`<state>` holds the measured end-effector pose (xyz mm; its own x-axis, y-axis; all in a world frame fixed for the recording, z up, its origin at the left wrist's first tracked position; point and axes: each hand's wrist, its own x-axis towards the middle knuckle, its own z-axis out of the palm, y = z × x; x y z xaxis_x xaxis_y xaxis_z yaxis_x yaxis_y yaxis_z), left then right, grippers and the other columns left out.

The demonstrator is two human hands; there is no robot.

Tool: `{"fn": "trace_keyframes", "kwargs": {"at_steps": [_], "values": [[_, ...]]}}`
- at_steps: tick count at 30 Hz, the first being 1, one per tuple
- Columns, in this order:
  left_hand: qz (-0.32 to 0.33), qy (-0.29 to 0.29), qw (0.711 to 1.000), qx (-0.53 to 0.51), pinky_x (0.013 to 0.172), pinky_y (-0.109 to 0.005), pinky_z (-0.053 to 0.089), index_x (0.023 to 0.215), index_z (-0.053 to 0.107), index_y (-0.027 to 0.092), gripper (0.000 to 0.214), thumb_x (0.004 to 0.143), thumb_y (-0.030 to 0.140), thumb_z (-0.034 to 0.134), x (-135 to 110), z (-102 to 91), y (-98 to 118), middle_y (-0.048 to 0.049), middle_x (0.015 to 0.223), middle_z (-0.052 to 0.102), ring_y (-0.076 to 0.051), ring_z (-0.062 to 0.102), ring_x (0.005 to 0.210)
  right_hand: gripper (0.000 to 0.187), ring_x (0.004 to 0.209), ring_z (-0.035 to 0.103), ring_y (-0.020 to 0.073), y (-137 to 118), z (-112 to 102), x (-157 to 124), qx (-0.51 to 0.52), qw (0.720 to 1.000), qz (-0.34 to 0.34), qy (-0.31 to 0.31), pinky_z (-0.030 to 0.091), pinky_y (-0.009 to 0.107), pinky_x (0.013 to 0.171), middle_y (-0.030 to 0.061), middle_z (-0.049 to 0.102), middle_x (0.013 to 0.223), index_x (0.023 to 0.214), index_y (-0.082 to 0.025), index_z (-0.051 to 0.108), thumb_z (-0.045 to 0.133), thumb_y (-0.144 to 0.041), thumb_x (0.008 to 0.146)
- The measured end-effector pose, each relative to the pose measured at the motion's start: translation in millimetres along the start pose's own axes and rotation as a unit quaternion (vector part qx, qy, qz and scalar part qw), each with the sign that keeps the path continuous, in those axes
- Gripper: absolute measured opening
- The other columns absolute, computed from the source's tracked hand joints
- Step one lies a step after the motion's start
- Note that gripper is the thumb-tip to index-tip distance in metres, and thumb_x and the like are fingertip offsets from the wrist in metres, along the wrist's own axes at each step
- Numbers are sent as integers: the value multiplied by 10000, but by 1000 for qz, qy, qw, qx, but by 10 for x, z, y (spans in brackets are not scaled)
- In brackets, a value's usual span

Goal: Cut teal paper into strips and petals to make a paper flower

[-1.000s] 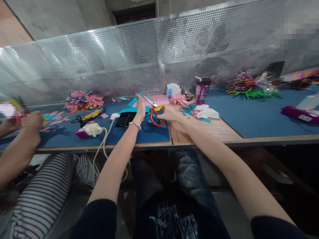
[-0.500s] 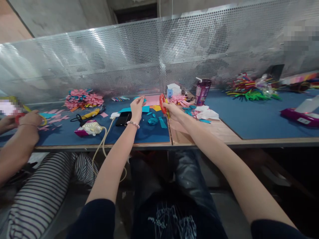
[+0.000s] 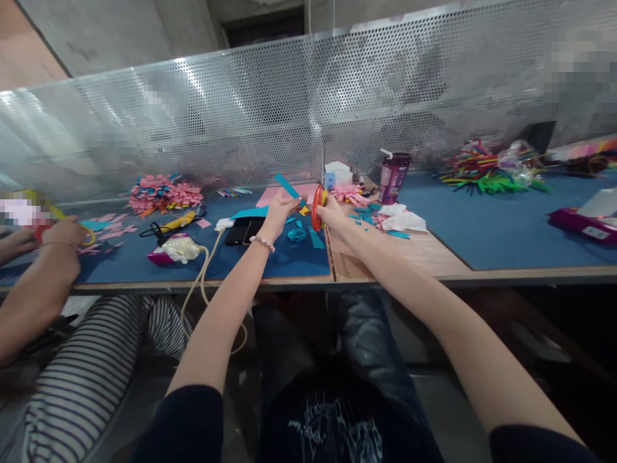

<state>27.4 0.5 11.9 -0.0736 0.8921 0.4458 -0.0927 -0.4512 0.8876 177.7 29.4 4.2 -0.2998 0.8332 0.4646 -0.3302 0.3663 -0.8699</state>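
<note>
My left hand [image 3: 278,212] is closed on a narrow blue paper strip [image 3: 287,186], which sticks up and to the right above the blue mat [image 3: 284,260]. My right hand [image 3: 331,213] grips red-handled scissors [image 3: 317,207], their blades pointing straight up beside the strip. Under the hands lie a pink sheet [image 3: 270,196], a blue sheet [image 3: 250,213], a crumpled blue piece [image 3: 297,235] and small blue offcuts. A black phone [image 3: 242,231] rests just left of my left wrist.
A glue gun [image 3: 176,249] with its cable sits left on the mat, near a pink paper flower pile [image 3: 161,193]. A purple cup [image 3: 391,175], a white box [image 3: 336,173] and tissue [image 3: 402,218] stand right. Another person's hands [image 3: 58,231] work at far left. A perforated metal screen [image 3: 299,109] backs the table.
My left hand lifted a blue strip off the table. The scissors, earlier lying open and flat by the paper, now stand upright in my right hand next to the strip.
</note>
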Motion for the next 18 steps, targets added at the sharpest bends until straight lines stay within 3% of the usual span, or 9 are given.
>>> {"fn": "trace_keyframes", "kwargs": {"at_steps": [2,5,12,18], "values": [[-1,-33,999,2,992,-442,474,1207,600,188,528,725,342,752,5,-7,-6,-127,1136,706,-264,650,1101,291,650,573,106,-28,29,-24,-12,1000,7,-12,497,219,602,-45,577,684,807,-186,502,729,-247,634],[0,-47,999,9,986,-407,479,1039,668,179,355,733,344,740,-8,-8,11,-107,1137,708,-243,655,1087,321,710,598,125,-116,76,-80,-27,999,32,-2,491,211,584,-42,577,711,869,-205,472,707,-218,651],[-31,-51,998,-7,942,-378,500,1096,662,171,374,765,334,724,-20,13,17,-107,1096,717,-223,667,1039,360,701,583,115,-252,112,-159,-48,997,62,17,470,221,587,-34,571,795,913,-223,416,671,-225,658],[-7,34,999,-22,852,-349,534,903,644,162,290,790,424,693,63,-123,-25,-103,1027,700,-226,675,994,391,628,523,112,-93,-66,-31,-106,993,39,33,436,233,565,-57,511,725,942,-214,428,648,-227,619]]}}
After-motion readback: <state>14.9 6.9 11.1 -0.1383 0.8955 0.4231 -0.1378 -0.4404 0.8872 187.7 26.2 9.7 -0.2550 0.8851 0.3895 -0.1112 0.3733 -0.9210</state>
